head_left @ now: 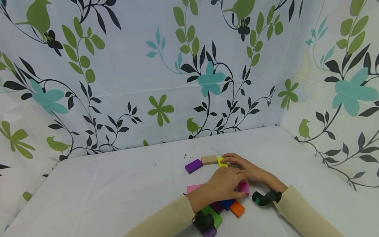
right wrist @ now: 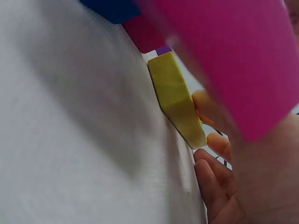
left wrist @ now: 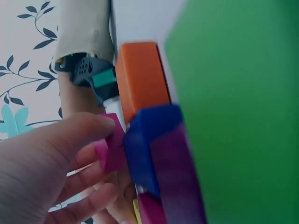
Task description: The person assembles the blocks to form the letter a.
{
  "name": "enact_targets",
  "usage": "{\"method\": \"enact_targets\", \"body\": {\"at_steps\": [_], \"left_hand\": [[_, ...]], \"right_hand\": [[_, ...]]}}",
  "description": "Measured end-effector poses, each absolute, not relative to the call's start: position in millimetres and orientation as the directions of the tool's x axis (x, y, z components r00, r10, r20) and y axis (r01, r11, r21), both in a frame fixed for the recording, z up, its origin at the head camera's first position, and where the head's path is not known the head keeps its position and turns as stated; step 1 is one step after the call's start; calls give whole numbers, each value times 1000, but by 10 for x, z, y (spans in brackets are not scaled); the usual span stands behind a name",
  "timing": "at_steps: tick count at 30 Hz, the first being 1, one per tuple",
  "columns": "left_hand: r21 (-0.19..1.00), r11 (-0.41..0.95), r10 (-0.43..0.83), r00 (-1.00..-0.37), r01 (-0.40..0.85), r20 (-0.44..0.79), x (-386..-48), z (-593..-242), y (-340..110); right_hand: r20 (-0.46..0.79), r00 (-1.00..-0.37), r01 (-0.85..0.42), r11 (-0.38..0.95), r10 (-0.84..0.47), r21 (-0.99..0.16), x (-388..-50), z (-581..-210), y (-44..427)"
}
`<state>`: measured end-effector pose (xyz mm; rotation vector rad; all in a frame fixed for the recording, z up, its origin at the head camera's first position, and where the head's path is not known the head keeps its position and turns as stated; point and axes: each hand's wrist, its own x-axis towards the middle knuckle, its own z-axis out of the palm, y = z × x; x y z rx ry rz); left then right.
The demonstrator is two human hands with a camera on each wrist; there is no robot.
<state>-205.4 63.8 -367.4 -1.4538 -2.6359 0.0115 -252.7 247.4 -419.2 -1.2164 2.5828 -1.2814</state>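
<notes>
The left hand [head_left: 223, 184] pinches a magenta block [head_left: 243, 187] between thumb and fingers; in the left wrist view that block [left wrist: 112, 144] is beside the blue block [left wrist: 142, 144]. Beyond it, the right hand [head_left: 247, 168] has its fingertips at a yellow block [head_left: 222, 162], at the right end of a short row with a tan block [head_left: 209, 160] and a purple block [head_left: 193, 166]. In the right wrist view, fingers touch the side of the yellow block [right wrist: 175, 98], and the magenta block [right wrist: 243, 60] looms close. Part of the yellow block is hidden in the head view.
Under and below the left forearm lie several more blocks: a pink one [head_left: 193, 188], an orange one [head_left: 237, 209] and a green one [head_left: 214, 215] among them. A white cloth [head_left: 118, 191] covers the table, and a patterned curtain [head_left: 124, 82] hangs behind it.
</notes>
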Motion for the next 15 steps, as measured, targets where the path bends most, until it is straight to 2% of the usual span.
{"method": "enact_targets", "body": {"at_steps": [8,15], "left_hand": [[-77,575,816,-563,815,134,-2125,-3601,522],[-26,605,792,-598,796,121,-2169,-3606,464]], "right_hand": [[284,-730,-601,387,-622,-699,-2523,-4186,2459],[268,-751,-584,419,-603,-695,-2535,-4199,2458]]}}
